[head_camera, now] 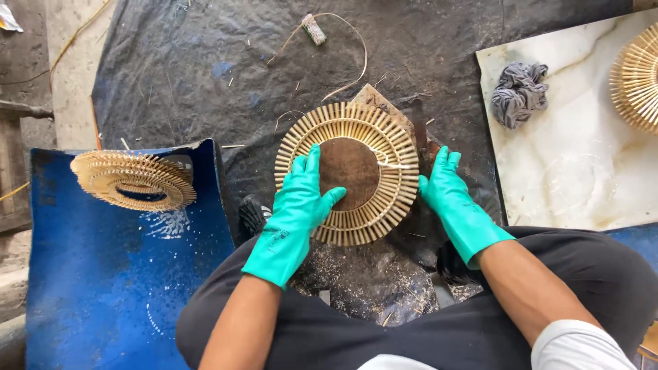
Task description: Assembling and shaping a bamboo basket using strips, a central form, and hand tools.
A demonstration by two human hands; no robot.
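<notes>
Knees spread, the person is steadying the bamboo-stick ring [373, 137] on the black tarp [171, 75]: left hand [296, 199] pressing flat, fingers released; right hand [449, 195] bracing its edge, ungrasping.

Right edge cuts off another stick ring [639, 77].

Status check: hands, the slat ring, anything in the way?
Left hand flat on slat ring, fingers spread. Right hand at ring's right edge, holding nothing. Loose strip lies across the ring.
</notes>
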